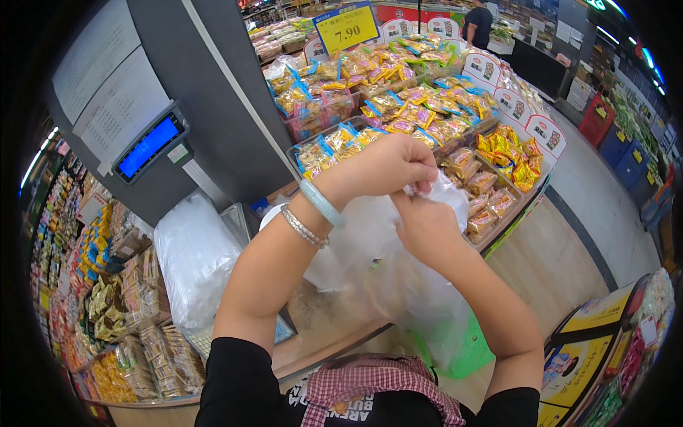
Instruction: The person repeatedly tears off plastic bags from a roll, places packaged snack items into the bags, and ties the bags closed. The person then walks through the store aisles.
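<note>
Both my hands meet at the gathered top of a translucent plastic bag (349, 235), which hangs down before me with blurred contents showing faintly through it. My left hand (392, 163), with a pale green bangle and a silver-coloured bracelet on the wrist, pinches the bag's neck from above. Just below it, my right hand (432, 221) grips the same bunched plastic. My fingers hide the exact shape of the gathered part. Beneath the bag, a wooden counter (320, 341) shows, and a bright green item (469, 347) lies lower right, partly covered by the bag.
A thick stack of clear plastic bags (195, 261) lies left, under a scale display (149, 147) by a dark pillar (213, 80). Bins of wrapped snacks (416, 112) fill the stand ahead, below a yellow price sign (347, 29). A person (476, 24) stands far off. Yellow cartons (579, 352) stand right.
</note>
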A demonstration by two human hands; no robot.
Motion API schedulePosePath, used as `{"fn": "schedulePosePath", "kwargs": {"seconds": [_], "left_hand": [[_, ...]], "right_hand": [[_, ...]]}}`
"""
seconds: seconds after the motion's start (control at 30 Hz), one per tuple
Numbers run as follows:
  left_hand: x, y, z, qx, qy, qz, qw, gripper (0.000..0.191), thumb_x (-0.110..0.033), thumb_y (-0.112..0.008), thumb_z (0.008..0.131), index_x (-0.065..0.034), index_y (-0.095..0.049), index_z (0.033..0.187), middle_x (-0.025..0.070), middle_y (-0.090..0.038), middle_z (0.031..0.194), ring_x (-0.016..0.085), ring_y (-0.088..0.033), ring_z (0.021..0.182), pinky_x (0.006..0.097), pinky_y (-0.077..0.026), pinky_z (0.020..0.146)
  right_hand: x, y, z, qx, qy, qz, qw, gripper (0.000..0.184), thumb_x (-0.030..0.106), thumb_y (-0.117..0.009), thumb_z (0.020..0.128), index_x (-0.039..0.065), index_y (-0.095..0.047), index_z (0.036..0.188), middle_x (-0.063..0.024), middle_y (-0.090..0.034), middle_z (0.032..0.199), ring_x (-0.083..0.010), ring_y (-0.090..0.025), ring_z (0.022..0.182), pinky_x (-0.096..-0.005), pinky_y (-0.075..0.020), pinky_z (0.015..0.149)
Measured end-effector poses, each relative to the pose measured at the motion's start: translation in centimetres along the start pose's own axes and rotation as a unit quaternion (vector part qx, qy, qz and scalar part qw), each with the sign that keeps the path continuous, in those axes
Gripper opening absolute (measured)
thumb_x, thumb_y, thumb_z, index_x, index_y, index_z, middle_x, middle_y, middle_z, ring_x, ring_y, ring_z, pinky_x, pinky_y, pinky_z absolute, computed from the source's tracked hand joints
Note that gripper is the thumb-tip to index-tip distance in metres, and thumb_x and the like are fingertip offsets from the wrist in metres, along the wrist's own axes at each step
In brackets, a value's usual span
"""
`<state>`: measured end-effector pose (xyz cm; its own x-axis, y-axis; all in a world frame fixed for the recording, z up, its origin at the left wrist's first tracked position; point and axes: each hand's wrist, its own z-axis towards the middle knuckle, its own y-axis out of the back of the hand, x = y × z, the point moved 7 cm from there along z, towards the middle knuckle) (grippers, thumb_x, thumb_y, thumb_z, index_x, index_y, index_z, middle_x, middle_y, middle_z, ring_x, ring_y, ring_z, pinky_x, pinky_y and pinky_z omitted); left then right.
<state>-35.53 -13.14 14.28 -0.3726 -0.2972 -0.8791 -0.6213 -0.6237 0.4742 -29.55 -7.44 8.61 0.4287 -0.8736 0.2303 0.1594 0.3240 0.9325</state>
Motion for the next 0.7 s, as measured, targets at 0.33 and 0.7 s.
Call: {"fn": "schedulePosePath", "kwargs": {"seconds": [0.33,0.7], "left_hand": [[4.3,3.6,-12.6,0.037,-0.002,0.26,0.965,0.053,-0.025,-0.073,0.073,-0.0099,-0.053,0.12,0.0141,-0.05,0.123,0.025,-0.048,0.113,0.0375,-0.039,0.094],[5.9,3.3,-17.1,-0.086,0.04,0.358,0.929,0.03,-0.018,-0.074,0.07,-0.013,-0.064,0.098,0.0162,-0.043,0.129,0.035,-0.035,0.125,0.0481,-0.027,0.103]], "right_hand": [[-7.9,-1.1,0.9,-0.034,-0.088,0.043,0.995,0.013,0.018,-0.056,0.08,0.009,-0.058,0.09,-0.0172,-0.063,0.078,-0.0373,-0.061,0.078,-0.049,-0.0466,0.067],[-13.6,0.7,-0.4,-0.08,-0.165,0.091,0.979,0.022,0.013,-0.058,0.078,0.002,-0.058,0.097,-0.0228,-0.062,0.085,-0.0371,-0.06,0.083,-0.0415,-0.0455,0.074]]}}
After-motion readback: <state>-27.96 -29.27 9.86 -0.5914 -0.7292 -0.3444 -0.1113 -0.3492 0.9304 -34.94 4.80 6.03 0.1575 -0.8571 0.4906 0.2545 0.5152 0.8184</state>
